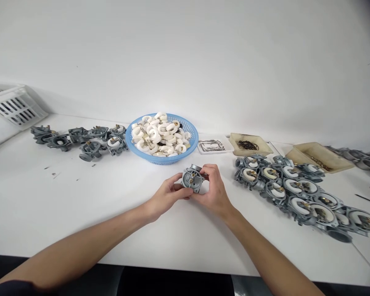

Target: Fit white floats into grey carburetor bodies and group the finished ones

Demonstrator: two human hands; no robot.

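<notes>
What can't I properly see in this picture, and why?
All in the head view:
Underside of the metal part: hidden by its body, the left hand and right hand.
Lower contents of the blue basket: covered by white pieces on top.
White crate: cut off by the left edge.
Far-right metal parts: blurred, cut off by the right edge.
Brass-coloured pieces: too small to identify.

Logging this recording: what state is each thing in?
Carburetor body, held, open, no float fitted
Left hand, gripping body
Right hand, gripping body
Blue basket, heaped with white floats
White tray, holding thin pieces
Left beige tray, black rings inside
Right beige tray, brassy parts inside
Left carburetors, clustered
Right carburetors, several with floats
</notes>
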